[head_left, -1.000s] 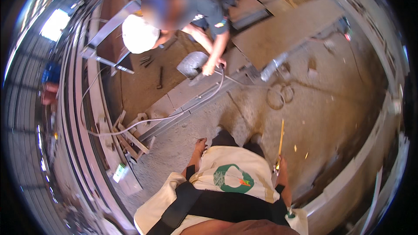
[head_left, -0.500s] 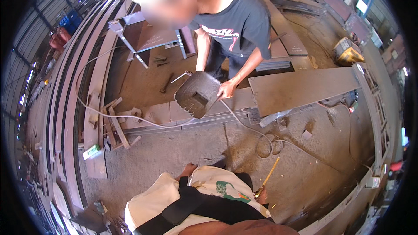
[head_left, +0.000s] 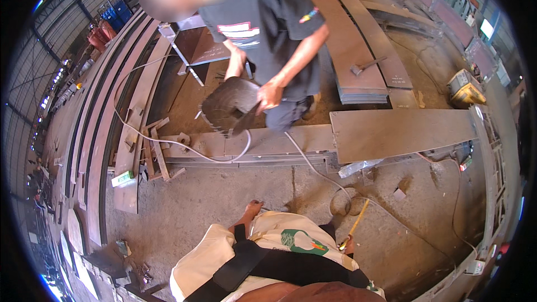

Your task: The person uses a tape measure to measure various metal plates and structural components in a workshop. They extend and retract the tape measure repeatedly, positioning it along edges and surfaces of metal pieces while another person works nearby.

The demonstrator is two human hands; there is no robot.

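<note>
Tape measure in curled right hand

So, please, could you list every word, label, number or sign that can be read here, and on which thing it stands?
None can be read clearly:
Dark shirt of the co-worker: white and red chest print, blurred.
Steel plate: faint white marks, too small.
Green-and-white box: too small.
Yellow tape measure: no numbers legible.
Green emblem: no readable words.
</note>
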